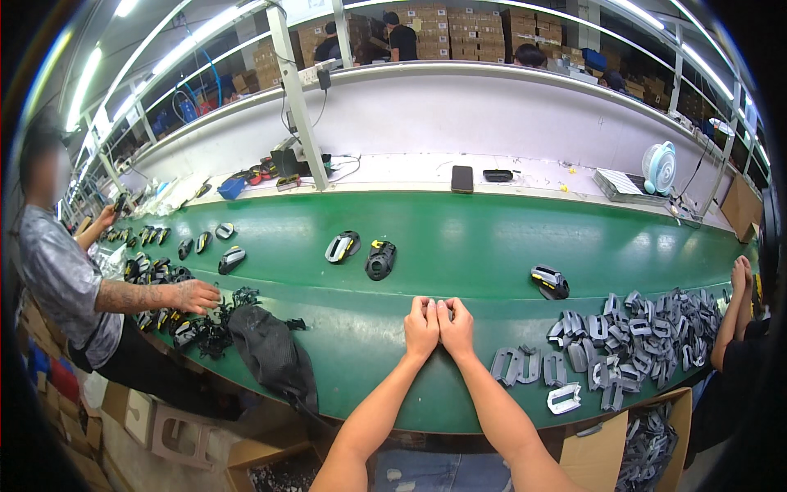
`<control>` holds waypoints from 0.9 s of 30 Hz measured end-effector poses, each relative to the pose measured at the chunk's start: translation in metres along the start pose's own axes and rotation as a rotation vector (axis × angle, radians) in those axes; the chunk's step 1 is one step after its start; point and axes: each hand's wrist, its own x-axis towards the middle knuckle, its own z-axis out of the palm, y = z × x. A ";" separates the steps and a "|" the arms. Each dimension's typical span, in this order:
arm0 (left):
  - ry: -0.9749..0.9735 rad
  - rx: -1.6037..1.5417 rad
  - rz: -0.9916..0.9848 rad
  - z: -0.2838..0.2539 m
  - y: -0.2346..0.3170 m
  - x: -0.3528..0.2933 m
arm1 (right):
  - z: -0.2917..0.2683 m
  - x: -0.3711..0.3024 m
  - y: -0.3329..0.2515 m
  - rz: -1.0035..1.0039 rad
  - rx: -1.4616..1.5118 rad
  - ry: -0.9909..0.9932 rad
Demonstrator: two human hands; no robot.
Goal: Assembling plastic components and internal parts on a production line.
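My left hand [422, 330] and my right hand [455, 330] rest side by side at the near edge of the green work surface [459, 394]. Their fingers are curled in and the two hands touch along the thumbs. Nothing shows sticking out of either one. Beyond them lie a black and grey part with yellow trim [343, 247] and a darker black and yellow part [380, 260]. A similar grey and black part [549, 282] lies to the right. Loose grey plastic frames [554, 369] are spread nearest my right arm, beside a large heap of grey pieces [656, 336].
At left a co-worker's hand [195, 296] reaches over black parts, near a dark mesh cloth [275, 348]. Another person's hands [741, 275] are at the right edge. An open carton [602, 447] of grey pieces stands below. A small fan [658, 168] stands on the back shelf.
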 end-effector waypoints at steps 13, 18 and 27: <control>-0.012 -0.025 0.015 0.001 -0.002 -0.001 | -0.001 0.000 -0.001 0.001 0.033 -0.013; -0.006 -0.032 0.013 0.001 -0.002 -0.001 | -0.002 0.000 -0.001 -0.008 0.023 -0.011; -0.001 -0.046 0.018 0.002 -0.002 -0.001 | -0.001 0.000 0.000 -0.005 0.018 -0.018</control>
